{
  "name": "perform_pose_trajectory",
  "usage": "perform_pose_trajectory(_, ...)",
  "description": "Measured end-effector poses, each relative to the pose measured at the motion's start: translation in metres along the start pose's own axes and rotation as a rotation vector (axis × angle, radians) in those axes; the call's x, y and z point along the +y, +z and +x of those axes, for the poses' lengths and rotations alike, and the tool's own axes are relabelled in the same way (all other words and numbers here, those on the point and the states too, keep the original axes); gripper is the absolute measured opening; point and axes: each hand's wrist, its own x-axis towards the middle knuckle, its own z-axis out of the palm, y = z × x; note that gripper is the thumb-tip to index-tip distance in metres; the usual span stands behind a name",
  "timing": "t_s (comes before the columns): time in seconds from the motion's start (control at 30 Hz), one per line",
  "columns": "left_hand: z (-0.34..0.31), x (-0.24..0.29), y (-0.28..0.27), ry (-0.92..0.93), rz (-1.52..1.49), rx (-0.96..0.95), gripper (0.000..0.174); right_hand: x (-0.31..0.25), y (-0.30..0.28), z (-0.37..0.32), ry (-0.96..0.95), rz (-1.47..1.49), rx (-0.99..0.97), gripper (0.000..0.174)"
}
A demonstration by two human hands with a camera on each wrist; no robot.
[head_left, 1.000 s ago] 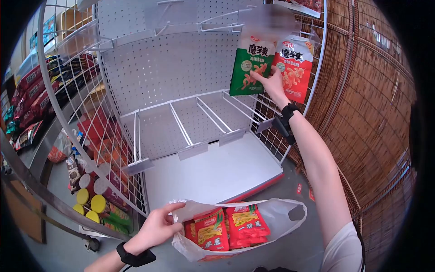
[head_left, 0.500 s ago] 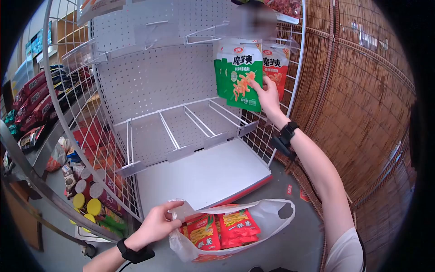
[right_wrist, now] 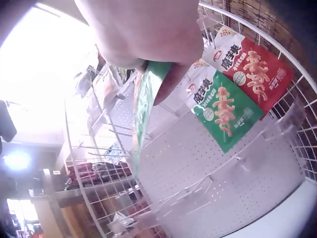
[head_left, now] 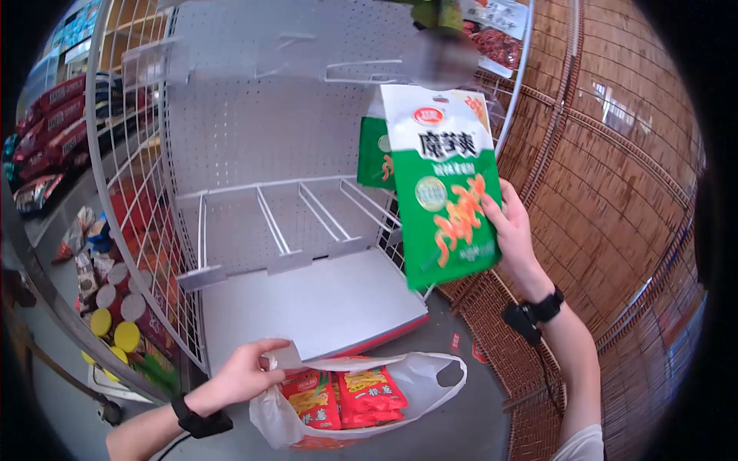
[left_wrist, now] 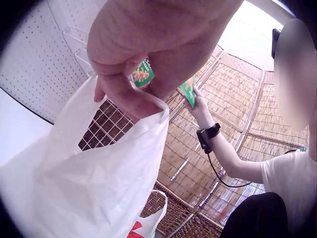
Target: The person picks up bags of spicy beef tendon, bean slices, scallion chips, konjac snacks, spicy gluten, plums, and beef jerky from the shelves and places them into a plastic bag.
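Observation:
My right hand (head_left: pixel 516 230) pinches a green and white snack bag (head_left: pixel 419 242) by its side edge, thumb on the printed front. The bag hangs upright in front of the rack, seen edge-on in the right wrist view. Behind it another green snack bag (right_wrist: pixel 225 111) hangs beside a red snack bag (right_wrist: pixel 262 74). Low at the left, my left hand (head_left: pixel 234 375) grips the rim of a white plastic bag (left_wrist: pixel 99 183), fingers curled over it. Several red snack packets (head_left: pixel 369 388) lie inside that bag.
A white wire rack with a perforated back panel (head_left: pixel 254 115) and prongs stands ahead, above a white base shelf (head_left: pixel 307 296). Yellow-lidded canisters (head_left: pixel 127 336) and other snacks lie beyond its left mesh side. A woven screen (head_left: pixel 615 192) borders the right.
My right hand has brought the green snack bag off the rack, toward me and lower. My left hand keeps its grip on the plastic bag. The view has shifted slightly.

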Motion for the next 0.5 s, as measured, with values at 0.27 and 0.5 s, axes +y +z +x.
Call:
perform_pose_trajectory(0.27, -0.019, 0.008, -0.002, -0.013, 0.043, 0.014, 0.058, 0.05, 0.009, -0.152, 0.948, 0.417, -0.501, 0.047)
perform_pose_trajectory(0.5, -0.03, 0.013, 0.0, -0.045, 0.048, 0.033, 0.059, 0.123, 0.063, -0.234, 1.541, 0.496, -0.596, 0.042)
